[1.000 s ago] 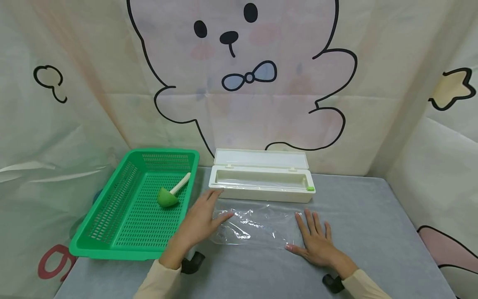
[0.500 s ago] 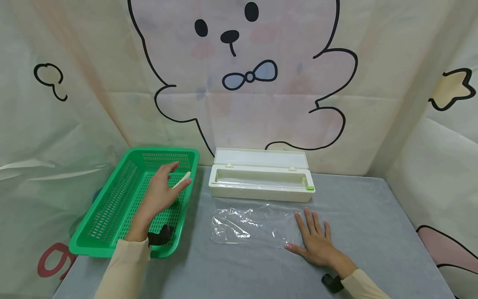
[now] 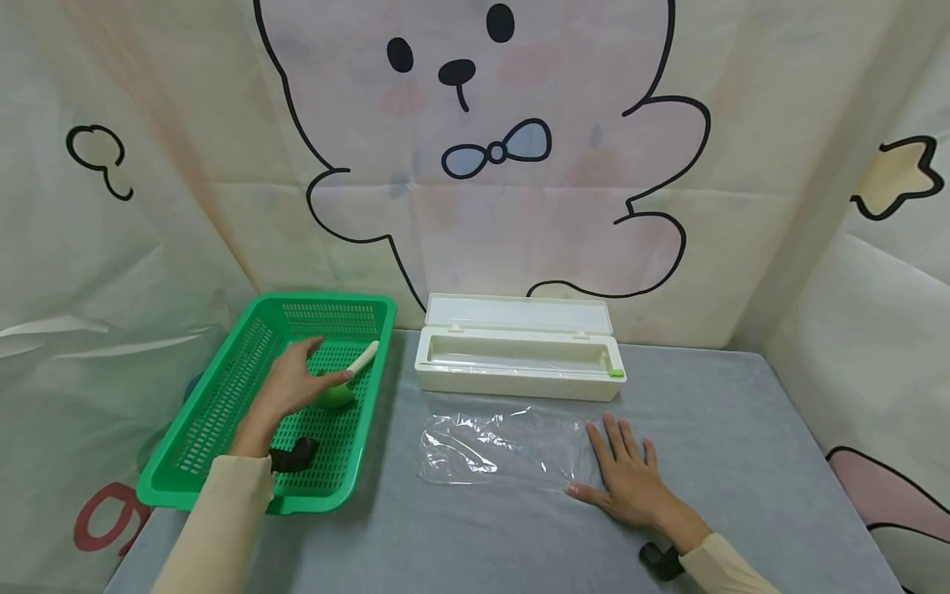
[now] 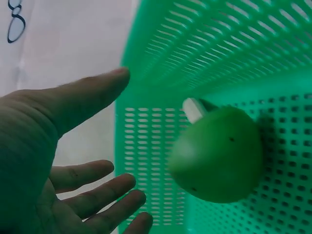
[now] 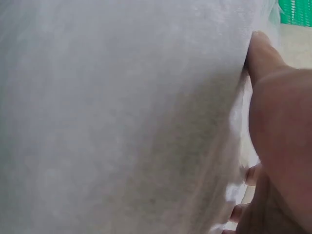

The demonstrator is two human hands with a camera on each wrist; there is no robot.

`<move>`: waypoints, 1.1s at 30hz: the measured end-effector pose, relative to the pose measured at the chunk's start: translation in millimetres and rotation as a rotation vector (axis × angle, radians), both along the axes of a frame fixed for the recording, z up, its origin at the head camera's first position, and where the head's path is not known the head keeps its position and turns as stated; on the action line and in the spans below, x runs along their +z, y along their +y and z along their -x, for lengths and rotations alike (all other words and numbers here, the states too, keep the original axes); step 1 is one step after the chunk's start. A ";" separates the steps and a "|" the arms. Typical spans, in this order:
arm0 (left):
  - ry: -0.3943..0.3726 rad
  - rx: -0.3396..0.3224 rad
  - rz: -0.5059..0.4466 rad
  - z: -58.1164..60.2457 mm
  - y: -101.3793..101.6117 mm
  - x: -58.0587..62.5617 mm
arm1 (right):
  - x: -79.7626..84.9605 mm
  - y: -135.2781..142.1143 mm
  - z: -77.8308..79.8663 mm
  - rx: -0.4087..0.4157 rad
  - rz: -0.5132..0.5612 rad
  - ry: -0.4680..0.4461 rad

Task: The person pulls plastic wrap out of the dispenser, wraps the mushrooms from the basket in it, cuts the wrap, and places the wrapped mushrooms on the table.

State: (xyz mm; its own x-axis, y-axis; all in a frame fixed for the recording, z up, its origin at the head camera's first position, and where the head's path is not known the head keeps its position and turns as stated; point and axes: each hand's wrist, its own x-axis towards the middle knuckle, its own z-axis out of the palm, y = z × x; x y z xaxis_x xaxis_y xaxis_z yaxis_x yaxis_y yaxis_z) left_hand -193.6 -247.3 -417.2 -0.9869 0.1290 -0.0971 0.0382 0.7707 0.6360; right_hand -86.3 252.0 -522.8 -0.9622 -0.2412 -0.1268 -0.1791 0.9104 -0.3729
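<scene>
In the head view, my left hand (image 3: 285, 388) hovers over the green basket (image 3: 297, 500), fingers spread and holding nothing. Close by its thumb lies a mushroom-shaped thing, a green dome (image 4: 217, 156) with a white stem (image 3: 364, 358); its kind is unclear. The left wrist view shows the dome large, dotted with small dark specks, apart from the fingers. My right hand (image 3: 631, 487) lies flat with fingers spread on the grey tabletop. Its thumb and fingertips rest on the right edge of a clear plastic sheet (image 3: 497, 450).
Behind the sheet stands a long white box (image 3: 519, 386), its lid (image 3: 519, 314) raised and a small green piece (image 3: 617, 374) at its right end. A curtain (image 3: 475, 231) printed with a cartoon bear closes off the back. Black camera mounts (image 3: 660, 563) sit at both wrists.
My left hand has left the sheet's left end and swung left over the basket, drifting slightly further left and lower lately. The right hand stays in place on the sheet.
</scene>
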 end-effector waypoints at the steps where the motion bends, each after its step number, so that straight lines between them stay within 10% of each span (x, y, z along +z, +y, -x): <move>1: -0.015 0.001 0.003 0.7 -1.3 -1.6 | 0.5 0.0 0.2 0.000 0.000 0.003; 13: -0.189 0.055 -0.067 1.6 -11.0 -25.2 | 3.0 -1.4 0.8 0.000 -0.008 0.005; 33: -0.206 0.125 -0.099 6.3 -10.5 -36.4 | 2.8 -1.4 -0.5 -0.016 -0.010 0.012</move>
